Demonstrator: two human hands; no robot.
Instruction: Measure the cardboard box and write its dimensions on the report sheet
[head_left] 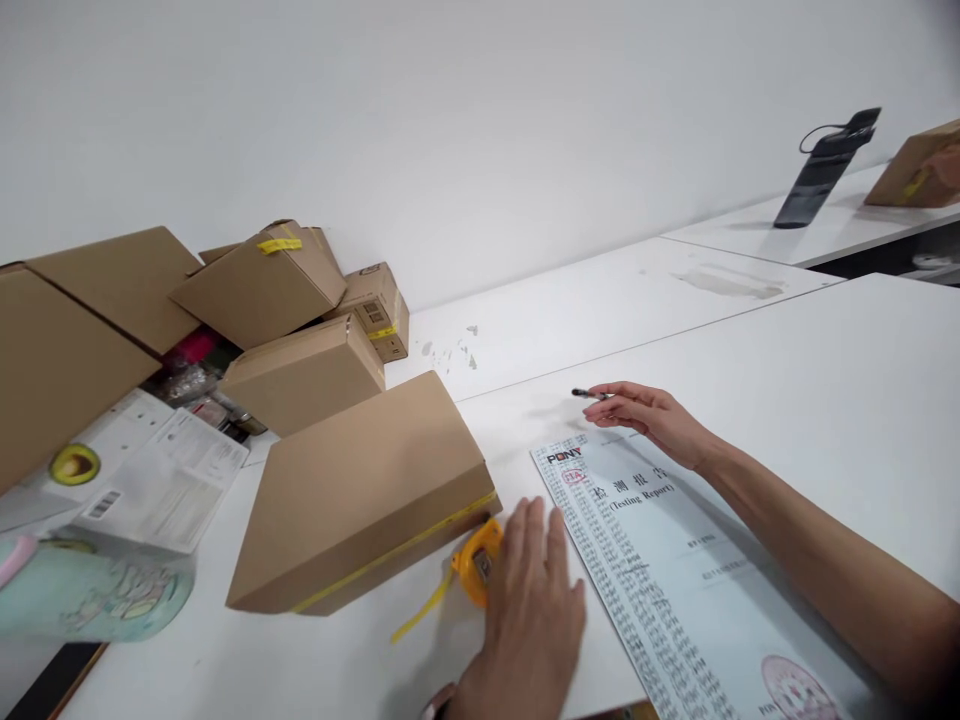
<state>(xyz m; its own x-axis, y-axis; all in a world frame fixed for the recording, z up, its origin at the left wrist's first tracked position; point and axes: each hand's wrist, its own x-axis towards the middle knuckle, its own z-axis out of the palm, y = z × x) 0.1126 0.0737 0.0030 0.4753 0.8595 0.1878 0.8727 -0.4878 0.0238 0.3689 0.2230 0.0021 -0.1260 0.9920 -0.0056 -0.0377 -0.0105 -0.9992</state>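
My left hand [529,605] is held low over the white table with its fingers stretched out. It lies right beside an orange tape measure [471,568], partly covering its right side; I cannot tell whether they touch. A short length of yellow tape sticks out of the case. Between the fingertips of my right hand [651,418] is a dark pen [586,393], its end pointing left. Under my right forearm lies a large printed sheet [675,560] headed "Testing Report". A closed cardboard box [360,480] with yellow tape along its edge stands just left of the tape measure.
More cardboard boxes [307,375] are piled at the left against the wall. A white package with an avocado picture [161,470] and a pale green bottle [112,595] lie at the left. A dark water bottle [817,175] stands far right, near another box [911,170].
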